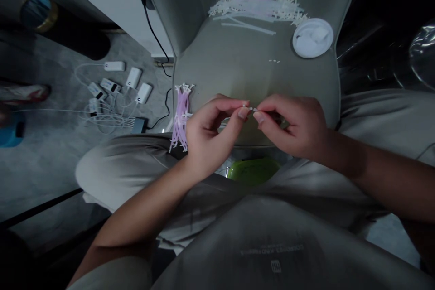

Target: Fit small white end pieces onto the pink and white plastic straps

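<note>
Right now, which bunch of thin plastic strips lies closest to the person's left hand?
The lilac bunch beside the left hand; the other bunch, mostly white, lies farther up the seat.

Left hand [212, 136] and right hand [292, 124] pinch a tiny white piece [249, 108].

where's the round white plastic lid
In the head view, the round white plastic lid sits at the upper right of the grey chair seat, beside the pile of white and pink plastic strips and above the right hand.
</note>
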A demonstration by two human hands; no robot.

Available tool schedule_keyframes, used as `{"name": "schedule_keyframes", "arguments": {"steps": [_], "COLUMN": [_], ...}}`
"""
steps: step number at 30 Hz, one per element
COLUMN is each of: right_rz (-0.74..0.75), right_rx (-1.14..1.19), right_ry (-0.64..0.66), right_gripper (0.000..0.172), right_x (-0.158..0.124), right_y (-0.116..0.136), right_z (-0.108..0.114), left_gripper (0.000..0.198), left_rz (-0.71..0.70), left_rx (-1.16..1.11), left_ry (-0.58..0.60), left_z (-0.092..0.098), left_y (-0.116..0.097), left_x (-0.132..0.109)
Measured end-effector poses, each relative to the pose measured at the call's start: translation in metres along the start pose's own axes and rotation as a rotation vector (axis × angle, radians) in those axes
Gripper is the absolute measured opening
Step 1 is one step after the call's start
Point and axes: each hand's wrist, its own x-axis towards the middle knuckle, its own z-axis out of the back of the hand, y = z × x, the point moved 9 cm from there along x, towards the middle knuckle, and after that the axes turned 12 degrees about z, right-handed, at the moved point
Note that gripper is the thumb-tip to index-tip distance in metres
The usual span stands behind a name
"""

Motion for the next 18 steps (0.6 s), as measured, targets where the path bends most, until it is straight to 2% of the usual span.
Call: {"name": "schedule_keyframes", "arguments": {"steps": [7, 18], "right_rz": [0.084, 0.034], "right_rx": [-0.012, -0.009], "right_ry": [-0.009, -0.021], "right_gripper": [0.010, 0.015], "right_x": [0.0015, -0.0013], "right_y": [0.0068, 0.0018], "right_z": [-0.0010, -0.0008], "left_gripper": [0.010, 0.008], "left_rz": [0.012, 0.031], "left_rx": [-0.009, -0.037], "left_ry": [0.027, 0.032], "left_z": [-0.0020, -0.0030], "left_y": [0.0025, 0.0029], "left_x": [-0.0024, -0.0019]}}
